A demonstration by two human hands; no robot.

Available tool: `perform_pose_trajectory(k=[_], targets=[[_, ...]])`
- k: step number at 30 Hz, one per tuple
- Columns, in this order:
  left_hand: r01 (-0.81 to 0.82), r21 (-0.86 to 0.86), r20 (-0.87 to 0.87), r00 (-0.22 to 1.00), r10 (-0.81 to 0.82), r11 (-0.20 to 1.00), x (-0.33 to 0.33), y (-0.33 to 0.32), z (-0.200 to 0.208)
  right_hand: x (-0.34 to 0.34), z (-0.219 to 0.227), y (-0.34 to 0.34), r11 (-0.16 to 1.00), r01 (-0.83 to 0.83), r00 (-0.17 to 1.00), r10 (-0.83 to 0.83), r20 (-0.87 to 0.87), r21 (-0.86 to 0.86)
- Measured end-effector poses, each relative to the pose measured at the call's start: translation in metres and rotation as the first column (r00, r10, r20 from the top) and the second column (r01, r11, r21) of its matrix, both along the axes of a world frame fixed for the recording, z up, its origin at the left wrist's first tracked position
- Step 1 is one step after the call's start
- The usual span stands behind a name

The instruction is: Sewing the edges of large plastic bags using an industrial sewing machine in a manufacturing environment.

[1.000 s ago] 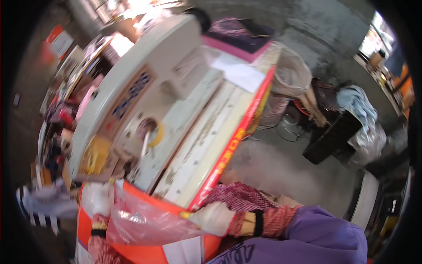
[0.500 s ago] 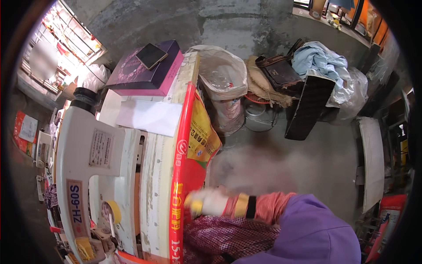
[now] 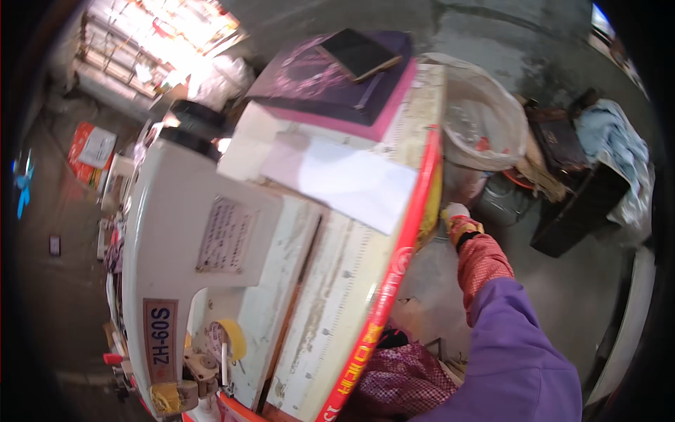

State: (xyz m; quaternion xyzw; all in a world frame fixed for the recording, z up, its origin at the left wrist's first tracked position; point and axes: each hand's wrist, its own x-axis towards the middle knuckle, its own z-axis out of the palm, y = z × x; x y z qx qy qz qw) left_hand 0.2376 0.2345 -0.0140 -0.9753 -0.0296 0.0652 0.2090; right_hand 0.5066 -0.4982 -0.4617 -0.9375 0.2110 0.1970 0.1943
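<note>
My right arm, in a purple sleeve with a red checked cuff, stretches from the lower right past the table's right side. At its end my right hand (image 3: 458, 216), with white and yellow on it, is beside the yellow part (image 3: 430, 200) of a red and yellow printed sack (image 3: 394, 285) that hangs along the table edge. The hand's fingers are mostly hidden and small, so I cannot make out their grip. My left hand is out of view. A dark checked cloth (image 3: 401, 376) is below the table edge, near my right arm.
A pale sewing machine (image 3: 186, 211) takes up the table's left, with a yellow tape roll (image 3: 239, 340) by it. A white sheet (image 3: 330, 172), a purple box (image 3: 295, 70) and a phone (image 3: 358, 55) are farther back. Beyond stand a white sack (image 3: 485, 116) and a dark bag (image 3: 559, 141).
My right hand has moved forward, away from the checked cloth, along the table's side to near the white sack. The view has turned, so the table and machine appear tilted and farther right.
</note>
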Motion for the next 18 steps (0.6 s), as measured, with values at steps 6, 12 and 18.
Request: perform_pose_trajectory(k=[6, 12, 18], targets=[[-0.354, -0.320, -0.122, 0.935, 0.332, 0.879, -0.011, 0.009, -0.002, -0.013, -0.015, -0.003, 0.966, -0.209, 0.977, 0.201, -0.066, -0.150], [-0.339, -0.383, -0.116, 0.941, 0.319, 0.860, -0.021, -0.014, 0.001, -0.037, 0.006, -0.015, 0.870, -0.407, 0.912, 0.401, -0.082, -0.278], [-0.382, -0.588, -0.112, 0.911, 0.396, 0.713, -0.011, -0.008, -0.004, -0.076, 0.022, -0.026, 0.830, -0.469, 0.874, 0.485, -0.024, -0.301]])
